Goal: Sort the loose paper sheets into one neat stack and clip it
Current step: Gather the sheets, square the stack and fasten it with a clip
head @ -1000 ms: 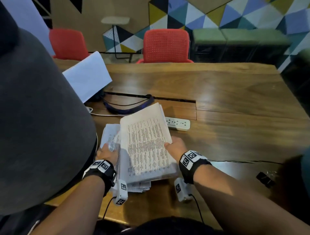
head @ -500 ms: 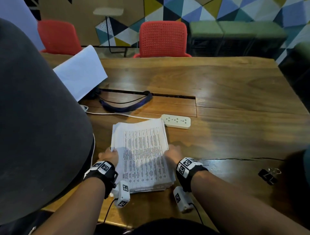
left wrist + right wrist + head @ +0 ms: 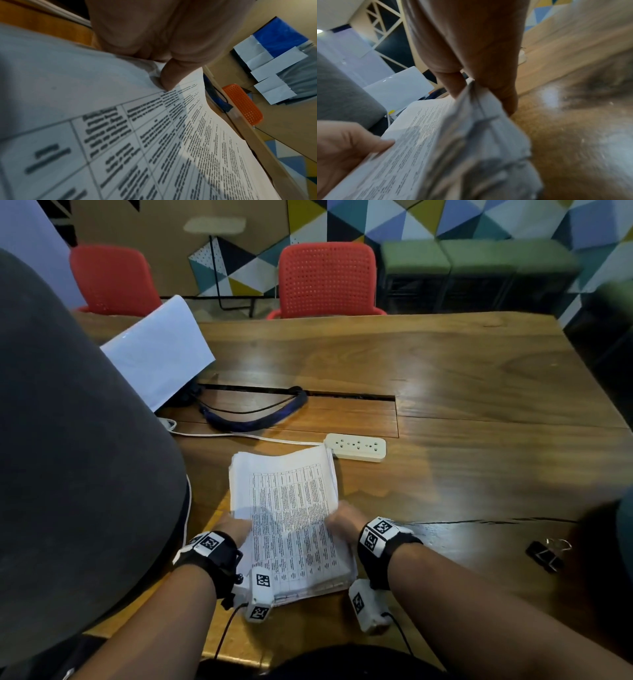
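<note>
No brand or legible writing can be made out: the top sheet of the thick stack of white printed paper sheets [image 3: 291, 518] is covered by a ruled table of small black text, too blurred to be read, and the wrist bands carry only black-and-white square marker codes. The stack lies on the near part of the brown wooden table [image 3: 462, 412], just short of the cream power strip [image 3: 356, 446]; its edges are uneven and its far end is bowed upward. Its left edge is pinched by the left hand [image 3: 236, 529], thumb on the top sheet, and its right edge is gripped by the right hand [image 3: 342, 525], thumb above and fingers beneath. A black binder clip [image 3: 548, 554] with silver wire handles lies well apart to the right.
</note>
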`<state>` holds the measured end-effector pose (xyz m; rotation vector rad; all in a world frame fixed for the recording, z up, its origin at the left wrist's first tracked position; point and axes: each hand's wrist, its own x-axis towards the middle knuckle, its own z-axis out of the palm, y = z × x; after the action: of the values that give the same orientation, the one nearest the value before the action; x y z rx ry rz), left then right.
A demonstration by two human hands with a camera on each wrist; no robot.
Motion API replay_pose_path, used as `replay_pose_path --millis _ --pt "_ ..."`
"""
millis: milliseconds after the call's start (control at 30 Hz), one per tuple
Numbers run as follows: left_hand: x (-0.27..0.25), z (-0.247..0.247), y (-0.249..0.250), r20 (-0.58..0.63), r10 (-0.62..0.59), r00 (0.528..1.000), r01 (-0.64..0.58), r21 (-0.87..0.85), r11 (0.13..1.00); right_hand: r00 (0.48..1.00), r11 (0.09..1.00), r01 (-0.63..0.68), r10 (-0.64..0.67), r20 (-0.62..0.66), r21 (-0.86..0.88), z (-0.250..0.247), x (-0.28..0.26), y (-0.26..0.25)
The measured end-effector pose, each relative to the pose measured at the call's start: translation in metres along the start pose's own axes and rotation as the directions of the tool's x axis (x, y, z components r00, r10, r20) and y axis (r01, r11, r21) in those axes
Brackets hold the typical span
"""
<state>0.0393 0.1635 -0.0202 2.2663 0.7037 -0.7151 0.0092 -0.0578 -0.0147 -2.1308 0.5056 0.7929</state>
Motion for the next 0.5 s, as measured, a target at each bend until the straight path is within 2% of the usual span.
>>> replay_pose_path --millis 67,133,233,367,500 --pt "-0.001 -0.001 -0.006 0.002 0.003 1.000 -0.004 0.006 1.000 0.999 1.000 0.006 -0.007 0.035 0.013 -0.001 0.000 0.004" --pt "-0.005 -0.004 -0.009 -0.035 0.054 0.998 -0.057 -0.073 0.996 0.997 0.996 0.065 -0.067 0.039 0.069 -0.007 -0.008 0.007" --pt "-0.014 -0.010 -0.002 -0.081 0.175 0.981 -0.192 -0.306 0.933 0.988 0.955 0.142 -0.120 -0.099 0.259 -0.021 -0.025 0.007" --pt "-0.039 -0.020 0.037 -0.116 0.361 0.925 -0.362 -0.552 0.751 0.919 0.852 0.346 -0.223 -0.326 0.393 -0.055 -0.045 -0.007" --pt "-0.071 -0.022 0.087 -0.198 0.543 0.816 -0.523 -0.654 0.547 0.836 0.730 0.508 -0.291 -0.466 0.457 -0.101 -0.070 -0.017"
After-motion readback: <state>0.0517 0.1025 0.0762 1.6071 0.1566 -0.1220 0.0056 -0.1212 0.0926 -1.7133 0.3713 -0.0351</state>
